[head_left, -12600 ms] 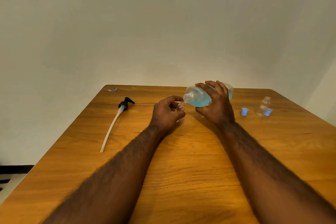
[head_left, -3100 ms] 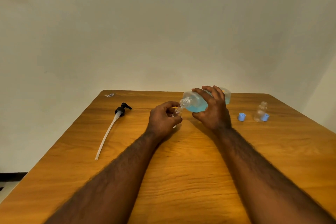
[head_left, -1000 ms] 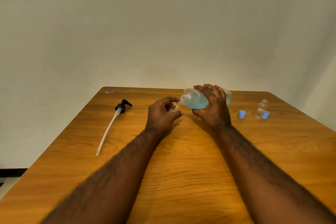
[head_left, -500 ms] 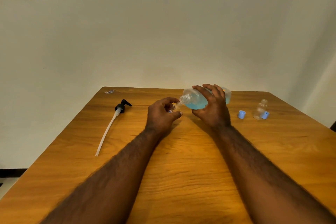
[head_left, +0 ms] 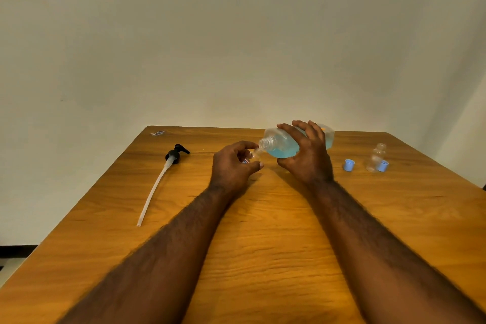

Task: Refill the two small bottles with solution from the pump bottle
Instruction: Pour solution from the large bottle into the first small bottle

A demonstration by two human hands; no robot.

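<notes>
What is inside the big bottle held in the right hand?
Blue liquid fills the lower side of the tilted pump bottle. The right hand covers its middle, so the full level is hidden.

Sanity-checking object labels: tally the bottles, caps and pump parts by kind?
pump bottle, pump removed: 1
small clear bottles: 2
blue caps: 2
pump head with tube: 1
Total: 6
</notes>
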